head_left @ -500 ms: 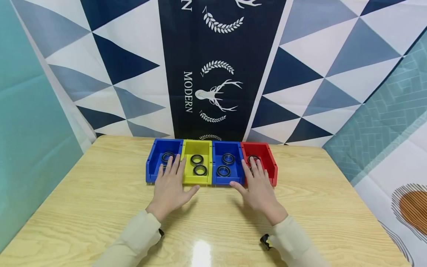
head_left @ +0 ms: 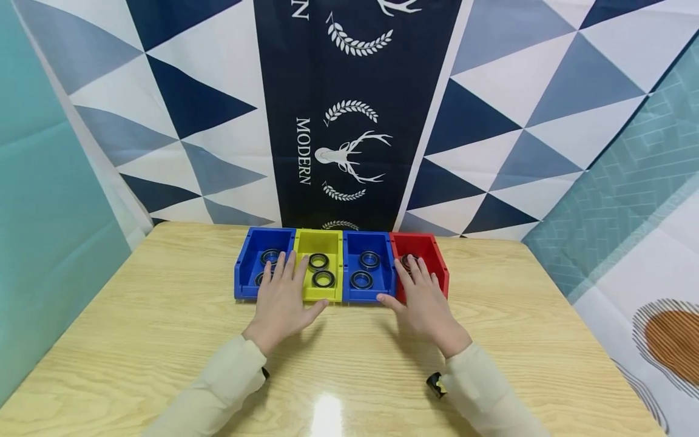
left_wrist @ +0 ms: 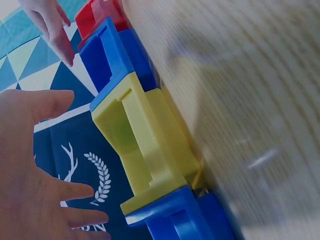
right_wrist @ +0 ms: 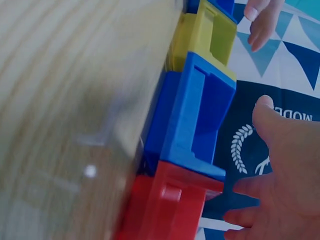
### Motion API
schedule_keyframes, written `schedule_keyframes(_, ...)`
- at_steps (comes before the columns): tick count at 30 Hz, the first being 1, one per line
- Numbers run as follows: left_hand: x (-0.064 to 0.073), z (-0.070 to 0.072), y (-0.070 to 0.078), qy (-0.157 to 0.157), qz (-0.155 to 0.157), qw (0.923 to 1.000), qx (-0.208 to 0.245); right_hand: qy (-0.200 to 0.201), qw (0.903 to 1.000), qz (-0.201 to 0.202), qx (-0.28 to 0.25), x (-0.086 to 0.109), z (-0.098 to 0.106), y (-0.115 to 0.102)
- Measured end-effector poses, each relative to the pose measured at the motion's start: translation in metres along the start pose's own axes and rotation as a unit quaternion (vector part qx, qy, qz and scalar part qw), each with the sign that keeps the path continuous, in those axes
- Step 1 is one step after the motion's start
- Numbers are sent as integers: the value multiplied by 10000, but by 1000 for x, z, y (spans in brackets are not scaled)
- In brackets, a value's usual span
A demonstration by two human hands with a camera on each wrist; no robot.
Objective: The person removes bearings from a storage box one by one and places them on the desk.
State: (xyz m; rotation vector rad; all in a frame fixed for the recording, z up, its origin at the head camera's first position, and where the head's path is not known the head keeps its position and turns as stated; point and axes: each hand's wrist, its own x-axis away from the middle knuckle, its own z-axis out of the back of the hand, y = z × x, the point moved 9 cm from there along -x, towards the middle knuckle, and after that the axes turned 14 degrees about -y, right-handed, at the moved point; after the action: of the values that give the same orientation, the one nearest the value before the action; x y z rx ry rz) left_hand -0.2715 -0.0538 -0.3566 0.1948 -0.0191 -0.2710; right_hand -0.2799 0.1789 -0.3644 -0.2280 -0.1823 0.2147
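Four joined bins stand in a row: a blue bin (head_left: 243, 276) at left, a yellow bin (head_left: 321, 240), a second blue bin (head_left: 367, 241) and a red bin (head_left: 425, 242) at right. Two black-rimmed ring bearings (head_left: 323, 279) lie in the yellow bin, and two more bearings (head_left: 361, 280) in the second blue one. My left hand (head_left: 281, 305) is spread above the front of the left blue and yellow bins, holding nothing. Fingers straight, my right hand (head_left: 426, 303) hovers before the red bin and partly hides the bearing (head_left: 406, 261) inside.
The bins sit on a wood-grain table (head_left: 191, 315) near its back edge. Behind it hangs a patterned cloth (head_left: 338, 91) with triangles and a deer print. A teal cloth (head_left: 54, 182) borders the left side.
The head view has shifted slightly, so the bins appear a little further left. Both hands keep nearly the same spread pose over the bin fronts.
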Motion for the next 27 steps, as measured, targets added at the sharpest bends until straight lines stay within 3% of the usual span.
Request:
schedule_keyframes(10,-10,-3,10,-350,-90,9991,234,-110,9999,43,-66,1,8,10)
schedule_keyframes(18,-25,5,23,-373,-327,9983,313,-151,9996,141,190,-3,27,12)
schedule_keyframes(27,-43,-1,29,-1013,76,9893,1046,-705,9968,127,361,-14,32,16)
